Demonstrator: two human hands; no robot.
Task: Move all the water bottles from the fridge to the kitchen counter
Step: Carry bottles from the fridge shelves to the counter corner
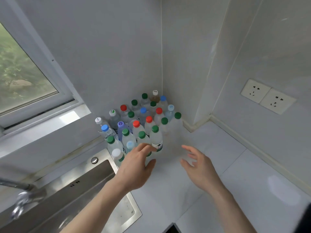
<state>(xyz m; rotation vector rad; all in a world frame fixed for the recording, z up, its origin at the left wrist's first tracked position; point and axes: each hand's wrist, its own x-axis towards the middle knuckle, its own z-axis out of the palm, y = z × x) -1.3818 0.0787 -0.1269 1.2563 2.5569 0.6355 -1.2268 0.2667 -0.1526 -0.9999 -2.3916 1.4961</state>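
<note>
A blurred metal faucet and a brushed stainless-steel sink were seen at the left, below a framed window. Roughly two dozen clear plastic water bottles, the count blurred where they overlap, were packed upright in the corner of the smooth white counter, capped mostly green with four red, three blue and a few pale ones. The left hand was held open with fingertips at the front green-capped bottle, the right hand was spread open over the counter, gripping nothing, and two white sockets were set in the glossy right wall.
</note>
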